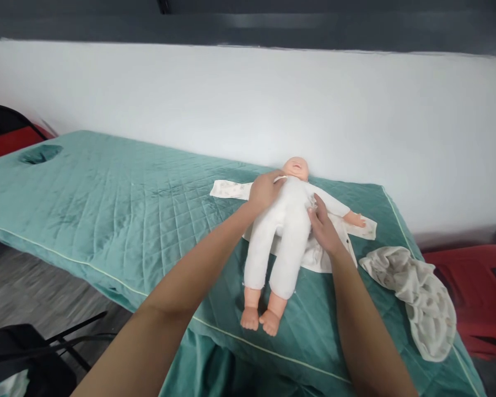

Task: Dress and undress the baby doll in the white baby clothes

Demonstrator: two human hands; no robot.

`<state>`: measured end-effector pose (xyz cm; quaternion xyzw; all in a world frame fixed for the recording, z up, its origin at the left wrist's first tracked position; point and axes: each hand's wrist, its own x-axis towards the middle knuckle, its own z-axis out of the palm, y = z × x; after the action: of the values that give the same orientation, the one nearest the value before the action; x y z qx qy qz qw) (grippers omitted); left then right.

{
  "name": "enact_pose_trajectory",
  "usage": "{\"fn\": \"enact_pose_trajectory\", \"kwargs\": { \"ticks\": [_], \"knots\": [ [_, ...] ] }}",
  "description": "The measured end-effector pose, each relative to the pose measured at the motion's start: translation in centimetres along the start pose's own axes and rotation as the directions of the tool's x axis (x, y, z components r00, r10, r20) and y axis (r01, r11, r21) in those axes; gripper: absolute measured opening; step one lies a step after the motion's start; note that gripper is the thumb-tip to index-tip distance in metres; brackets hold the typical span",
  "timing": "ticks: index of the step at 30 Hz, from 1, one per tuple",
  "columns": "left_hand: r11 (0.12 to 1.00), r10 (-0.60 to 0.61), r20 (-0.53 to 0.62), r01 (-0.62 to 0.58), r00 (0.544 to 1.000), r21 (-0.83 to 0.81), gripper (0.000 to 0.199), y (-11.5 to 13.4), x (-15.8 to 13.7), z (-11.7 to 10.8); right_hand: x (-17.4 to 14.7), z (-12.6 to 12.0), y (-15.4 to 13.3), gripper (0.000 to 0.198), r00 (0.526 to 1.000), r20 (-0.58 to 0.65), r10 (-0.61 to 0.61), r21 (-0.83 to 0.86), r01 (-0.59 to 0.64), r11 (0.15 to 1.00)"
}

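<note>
A baby doll (289,220) with a white cloth body lies on its back, its head toward the wall and its bare feet toward me. Beneath it a light patterned baby shirt (318,258) is spread out, one sleeve reaching left and the other right. My left hand (267,190) is closed around the doll's upper side by the shoulder; its fingertips are partly hidden. On the other side, my right hand (323,223) grips the doll's torso below the armpit. The doll's arm on the right lies over the shirt's right sleeve; its other arm is hidden behind my left hand.
The doll lies on a green quilted bed (119,204) against a white wall (248,105). A crumpled light patterned garment (421,300) rests at the bed's right edge. Beyond it stands a red case (475,292). A black chair (28,353) is at lower left.
</note>
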<state>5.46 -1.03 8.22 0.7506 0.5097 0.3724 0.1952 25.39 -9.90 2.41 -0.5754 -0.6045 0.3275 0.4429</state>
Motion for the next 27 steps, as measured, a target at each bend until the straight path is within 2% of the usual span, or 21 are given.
{"fn": "enact_pose_trajectory", "kwargs": {
  "ticks": [3,7,9,11,14,17,19,21,24,27],
  "knots": [
    [0.989,0.089,0.059,-0.095,0.994,0.113,0.031,1.5,-0.1,-0.3,0.1,0.8,0.2,0.095,0.996,0.092,0.002,0.029,-0.005,1.0],
    [0.904,0.07,0.216,-0.153,0.974,0.4,0.032,4.0,-1.6,-0.8,0.2,1.2,0.2,0.096,0.992,0.128,0.014,0.013,-0.016,1.0],
    [0.85,0.072,0.278,-0.205,0.958,0.485,0.033,5.3,-3.0,-1.6,0.2,1.1,0.1,0.096,0.993,0.119,0.014,0.005,-0.015,1.0],
    [0.838,0.121,0.338,-0.279,0.933,0.47,0.033,6.6,-4.9,-2.6,0.2,1.0,0.0,0.097,0.993,0.118,0.014,0.009,-0.015,1.0],
    [0.883,0.243,0.394,-0.37,0.886,0.287,0.031,7.4,-8.2,-4.2,0.1,1.0,0.0,0.098,0.991,0.133,0.015,0.024,-0.019,1.0],
    [0.915,0.267,0.262,-0.329,0.928,0.235,0.03,5.7,-11.2,-5.2,0.1,1.1,0.0,0.096,0.993,0.114,0.027,0.027,-0.03,0.999],
    [0.924,0.267,0.122,-0.29,0.956,0.248,0.031,3.4,-12.8,-5.5,0.0,1.1,0.0,0.094,0.995,0.095,0.026,0.042,-0.031,0.999],
    [0.952,0.224,0.017,-0.223,0.974,0.212,0.04,0.7,-14.0,-5.6,0.0,1.2,0.1,0.092,0.996,0.082,0.022,0.058,-0.027,0.998],
    [0.989,0.102,0.026,-0.105,0.994,0.102,0.053,-2.6,-15.2,-5.5,0.1,1.3,0.2,0.09,0.997,0.069,0.022,0.064,-0.026,0.998],
    [0.999,0.044,0.056,-0.043,0.997,-0.026,0.047,-4.1,-15.4,-5.1,0.1,1.3,0.1,0.089,0.998,0.064,0.025,0.09,-0.031,0.995]
  ]
}}
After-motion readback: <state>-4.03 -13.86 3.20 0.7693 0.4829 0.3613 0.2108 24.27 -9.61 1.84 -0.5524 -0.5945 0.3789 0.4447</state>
